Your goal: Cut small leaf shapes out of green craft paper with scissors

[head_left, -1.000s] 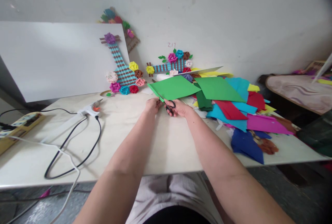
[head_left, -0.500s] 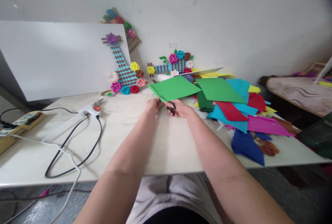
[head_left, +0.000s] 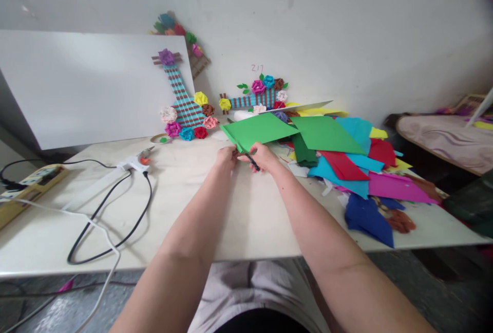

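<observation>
A bright green sheet of paper (head_left: 262,130) rests over the left end of the paper pile, its near left edge between my hands. My left hand (head_left: 228,156) is closed on that edge, with the fingertips partly hidden. In my right hand (head_left: 261,157) is a pair of scissors (head_left: 252,161) with black handles, my fingers wrapped round them. Their blades point up and left along the green sheet's edge, where a narrow strip runs beside them. A second green sheet (head_left: 327,133) lies just to the right.
Colored paper scraps (head_left: 346,173) spread over the right of the table (head_left: 185,209). A glue gun (head_left: 133,163) with looping cables lies left, near a power strip (head_left: 34,186). Flower-trimmed guitar-shaped crafts (head_left: 187,109) lean at the back, beside a white board (head_left: 96,86).
The scissors' handles have come together, and my right fingers have closed with them. My left hand stays at the green sheet's edge, almost unmoved.
</observation>
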`<state>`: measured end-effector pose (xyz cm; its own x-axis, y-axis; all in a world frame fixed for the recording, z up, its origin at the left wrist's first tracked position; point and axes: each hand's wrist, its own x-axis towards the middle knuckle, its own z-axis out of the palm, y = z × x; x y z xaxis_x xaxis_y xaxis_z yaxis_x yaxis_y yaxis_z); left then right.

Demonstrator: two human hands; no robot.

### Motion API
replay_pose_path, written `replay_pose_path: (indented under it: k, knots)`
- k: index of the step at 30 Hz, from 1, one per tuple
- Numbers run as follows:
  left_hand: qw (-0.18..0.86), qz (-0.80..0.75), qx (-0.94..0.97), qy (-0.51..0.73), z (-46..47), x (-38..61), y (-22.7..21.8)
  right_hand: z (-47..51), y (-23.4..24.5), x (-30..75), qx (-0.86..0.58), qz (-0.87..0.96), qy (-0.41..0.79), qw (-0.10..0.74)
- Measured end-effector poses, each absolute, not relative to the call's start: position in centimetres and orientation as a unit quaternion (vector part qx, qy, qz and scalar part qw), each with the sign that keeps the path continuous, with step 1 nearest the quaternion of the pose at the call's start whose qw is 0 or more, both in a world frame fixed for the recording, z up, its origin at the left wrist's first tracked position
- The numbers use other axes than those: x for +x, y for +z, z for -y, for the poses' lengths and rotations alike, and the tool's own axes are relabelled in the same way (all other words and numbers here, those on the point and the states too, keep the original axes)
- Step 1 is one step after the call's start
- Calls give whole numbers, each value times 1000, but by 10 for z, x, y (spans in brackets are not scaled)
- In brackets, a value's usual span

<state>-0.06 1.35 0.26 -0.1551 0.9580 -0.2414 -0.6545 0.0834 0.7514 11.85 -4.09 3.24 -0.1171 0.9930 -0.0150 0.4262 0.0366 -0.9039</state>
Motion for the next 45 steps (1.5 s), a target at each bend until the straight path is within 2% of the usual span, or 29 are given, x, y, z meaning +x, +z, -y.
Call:
replay_pose_path:
  k: [4, 12, 20, 34, 45]
  knots:
    - [617, -397, 192, 652, -13, -1, 3, 38, 29, 120, -541, 647, 409, 348]
    - [627, -391, 210, 640, -6, 0, 7, 41, 33, 125, -515, 621, 495, 322]
    - [626, -402, 237, 625, 6, 4, 15, 35, 25, 135, -477, 602, 543, 341]
    - [639, -383, 212, 633, -4, 0, 9, 37, 23, 131, -467, 614, 540, 336]
    - [644, -379, 264, 610, 5, 0, 13, 37, 25, 135, -462, 584, 577, 336]
